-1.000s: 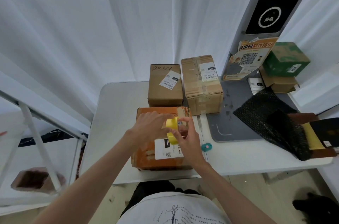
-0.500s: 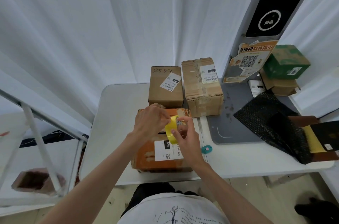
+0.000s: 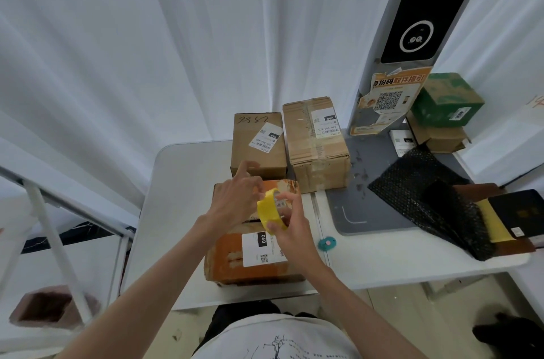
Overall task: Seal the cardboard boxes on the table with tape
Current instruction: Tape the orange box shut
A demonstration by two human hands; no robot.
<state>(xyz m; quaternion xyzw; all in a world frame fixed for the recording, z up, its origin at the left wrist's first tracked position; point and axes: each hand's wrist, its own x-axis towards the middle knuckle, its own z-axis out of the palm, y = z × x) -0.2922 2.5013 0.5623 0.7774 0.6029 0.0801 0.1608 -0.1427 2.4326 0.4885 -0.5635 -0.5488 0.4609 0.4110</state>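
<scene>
An orange cardboard box [image 3: 235,261] with a white label lies at the near edge of the white table [image 3: 182,182]. Above it my right hand [image 3: 290,229] grips a yellow tape roll [image 3: 269,211], thumb on the rim and fingers through the core. My left hand [image 3: 235,199] is at the roll's left side, fingertips at the tape with the index finger raised; whether it pinches the tape end is hidden. Behind stand a plain brown box [image 3: 259,147] marked with handwriting and a taller taped brown box [image 3: 318,147].
A grey mat [image 3: 362,211] lies right of the boxes, with black bubble wrap [image 3: 426,197] and dark and yellow items at the far right. A small teal object [image 3: 326,243] sits beside the orange box. Green and brown boxes [image 3: 447,99] stand by a kiosk post. A metal rack stands left.
Both hands lifted the tape roll slightly and shifted it over the box's far half. My left hand moved up to the roll's left side and raised its index finger.
</scene>
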